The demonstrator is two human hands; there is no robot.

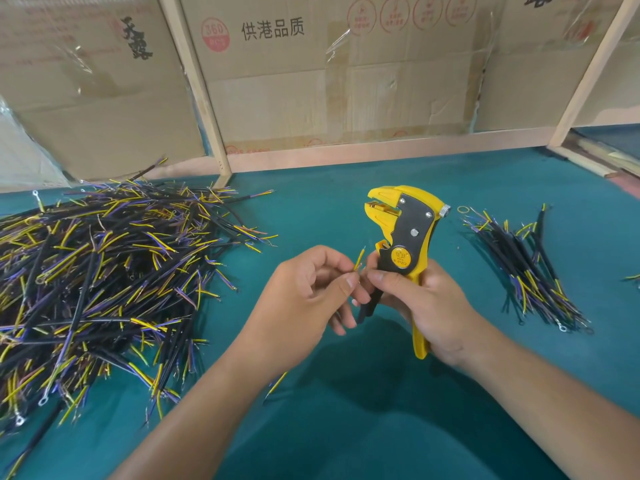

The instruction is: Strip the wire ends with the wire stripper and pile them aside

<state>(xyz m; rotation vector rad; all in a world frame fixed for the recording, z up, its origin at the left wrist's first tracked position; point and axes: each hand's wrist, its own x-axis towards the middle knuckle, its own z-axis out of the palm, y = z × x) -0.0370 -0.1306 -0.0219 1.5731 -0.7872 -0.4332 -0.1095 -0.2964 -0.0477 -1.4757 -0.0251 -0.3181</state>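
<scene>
My right hand (420,299) grips the handles of a yellow and black wire stripper (403,237), held upright with its jaws pointing left. My left hand (304,292) pinches a short wire (358,259) whose yellow end sticks up between the two hands; my right thumb and forefinger touch that same wire end. The wire's far end (277,384) shows below my left forearm. A big heap of black cables with yellow and purple ends (104,282) lies on the left. A smaller, neater pile of the same cables (530,268) lies on the right.
The work surface is a teal cloth (346,393). Cardboard boxes (311,71) behind a wooden frame (204,98) close off the back. A wooden post (588,71) stands at the back right.
</scene>
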